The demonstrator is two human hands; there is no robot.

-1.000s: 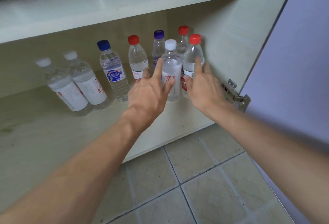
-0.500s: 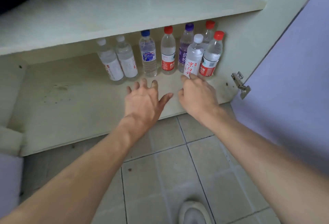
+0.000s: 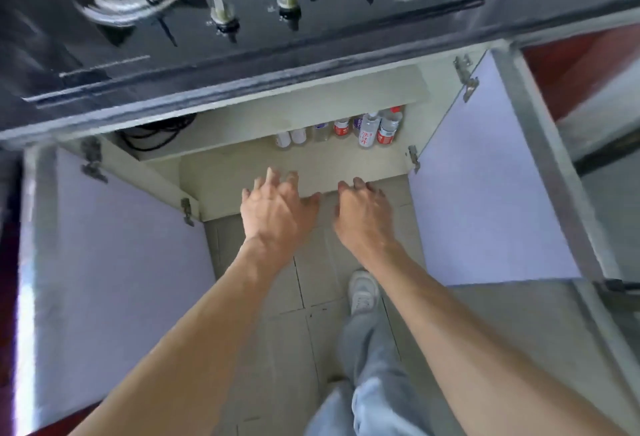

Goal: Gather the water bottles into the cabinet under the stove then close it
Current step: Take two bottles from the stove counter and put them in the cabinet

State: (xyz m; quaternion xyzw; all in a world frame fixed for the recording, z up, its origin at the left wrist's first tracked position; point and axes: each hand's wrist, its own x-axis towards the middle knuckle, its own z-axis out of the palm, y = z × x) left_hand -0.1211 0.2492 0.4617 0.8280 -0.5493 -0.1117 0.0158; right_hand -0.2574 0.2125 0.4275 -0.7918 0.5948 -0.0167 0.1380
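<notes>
Several water bottles [image 3: 367, 129] stand in a row at the back right of the cabinet floor [image 3: 242, 172] under the stove, their tops hidden by the inner shelf [image 3: 277, 103]. Both cabinet doors hang open: the left door [image 3: 104, 262] and the right door [image 3: 485, 176], with pale lilac inner faces. My left hand [image 3: 273, 207] hovers over the cabinet's front edge, fingers spread, holding nothing. My right hand [image 3: 363, 214] is beside it over the floor tiles, fingers loosely curled and empty.
The black gas stove [image 3: 242, 10] with two knobs and burners fills the top of the view. Black cables [image 3: 152, 131] lie on the inner shelf at left. My shoe [image 3: 363, 292] and trouser leg stand on the grey tiled floor [image 3: 298, 297] between the doors.
My hands have drawn back from the bottles to the cabinet's front edge. The view has risen and pulled away, so the stove top and both open doors now show.
</notes>
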